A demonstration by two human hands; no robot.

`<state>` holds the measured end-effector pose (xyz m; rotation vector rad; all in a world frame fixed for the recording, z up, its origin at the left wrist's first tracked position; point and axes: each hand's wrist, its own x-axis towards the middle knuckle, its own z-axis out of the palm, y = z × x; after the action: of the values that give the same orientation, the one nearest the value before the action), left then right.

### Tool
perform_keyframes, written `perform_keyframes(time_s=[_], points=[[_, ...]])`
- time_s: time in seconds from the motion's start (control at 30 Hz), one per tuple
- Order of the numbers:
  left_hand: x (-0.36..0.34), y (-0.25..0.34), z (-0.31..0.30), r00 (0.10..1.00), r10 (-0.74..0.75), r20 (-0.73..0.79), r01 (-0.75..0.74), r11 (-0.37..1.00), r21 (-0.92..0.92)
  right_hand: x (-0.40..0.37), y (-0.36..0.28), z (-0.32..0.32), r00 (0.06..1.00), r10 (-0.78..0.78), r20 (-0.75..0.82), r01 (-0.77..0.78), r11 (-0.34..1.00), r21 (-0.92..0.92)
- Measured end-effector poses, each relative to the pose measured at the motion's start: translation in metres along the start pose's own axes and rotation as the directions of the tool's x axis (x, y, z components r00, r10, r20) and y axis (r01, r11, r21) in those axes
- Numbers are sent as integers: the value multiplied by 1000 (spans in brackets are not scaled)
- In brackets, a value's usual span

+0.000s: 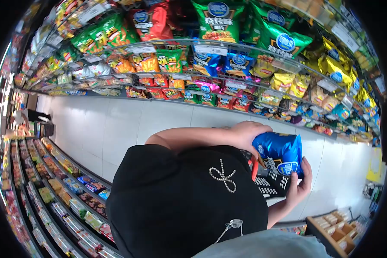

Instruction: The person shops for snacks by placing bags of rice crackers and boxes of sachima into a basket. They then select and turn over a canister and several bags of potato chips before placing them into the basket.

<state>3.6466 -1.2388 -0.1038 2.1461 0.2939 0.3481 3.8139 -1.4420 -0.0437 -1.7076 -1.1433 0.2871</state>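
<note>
A blue bag of potato chips [284, 146] is between my two hands, with its round printed logo toward the lower right. My left hand [247, 132] grips the bag's left side, its fingers partly hidden behind it. Against the lower right edge, my right hand [300, 185] holds the bag with thumb and fingers. Just below the bag is a black perforated shopping basket [264, 189]. A red handle part [254, 168] shows close to my left hand; what supports the basket is hidden.
Shelves of snack bags [219, 56] curve across the top, with green, red, blue and yellow packs. Another shelf row [73, 193] stands at lower left. Pale floor tiles [107, 120] run between them. A person [36, 115] stands far left; a wooden compartment stand [331, 232] is lower right.
</note>
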Motion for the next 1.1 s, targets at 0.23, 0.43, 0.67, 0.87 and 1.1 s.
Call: perform_keyframes(time_s=[0.23, 0.43, 0.67, 0.87, 1.1], points=[[-17, -8, -4, 997, 29, -73, -25, 998, 60, 1, 36, 4, 995, 84, 52, -91, 985, 146], [-36, 0, -23, 986, -153, -58, 158, 983, 90, 30, -10, 25, 969, -202, 143, 228, 954, -195], [-24, -11, -12, 995, -96, -42, 97, 995, 26, 48, 0, 30, 922, -381, -74, 305, 828, -471], [-10, -15, -10, 999, -38, 1, 38, 992, 122, 36, -6, 4, 937, -308, -162, 160, 796, -584], [-10, -35, 20, 968, -187, 167, 188, 982, 11, -31, 40, -45, 931, -51, -360, -187, 782, -594]])
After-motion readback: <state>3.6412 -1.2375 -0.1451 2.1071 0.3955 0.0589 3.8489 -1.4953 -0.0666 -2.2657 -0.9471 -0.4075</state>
